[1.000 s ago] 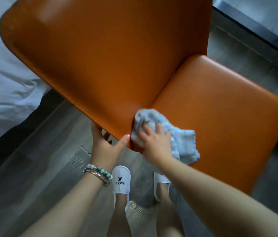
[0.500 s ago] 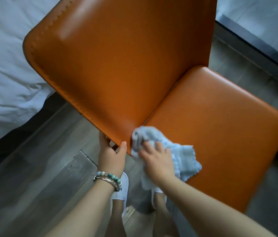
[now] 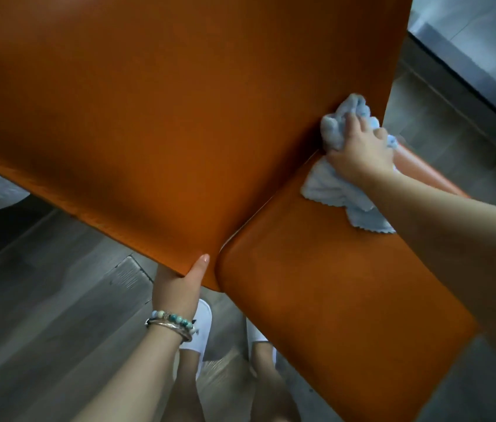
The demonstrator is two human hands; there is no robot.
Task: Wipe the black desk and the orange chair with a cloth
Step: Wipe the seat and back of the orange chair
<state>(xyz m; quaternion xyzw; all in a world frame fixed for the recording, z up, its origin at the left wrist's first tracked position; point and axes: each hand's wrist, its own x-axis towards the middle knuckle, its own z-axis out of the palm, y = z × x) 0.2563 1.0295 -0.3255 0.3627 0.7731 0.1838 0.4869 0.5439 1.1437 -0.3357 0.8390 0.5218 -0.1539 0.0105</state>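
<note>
The cloth point(image 3: 332, 190) is bunched at the far end of the seam between back and seat of the orange chair point(image 3: 179, 117). That seam runs toward the left hand point(image 3: 179, 287), whose grip pinches the back's near corner. The right hand point(image 3: 359, 150), grip clenched on the cloth, presses it there.

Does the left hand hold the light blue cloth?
No, the right hand grips the light blue cloth; the left hand holds the orange chair by its backrest.
</note>
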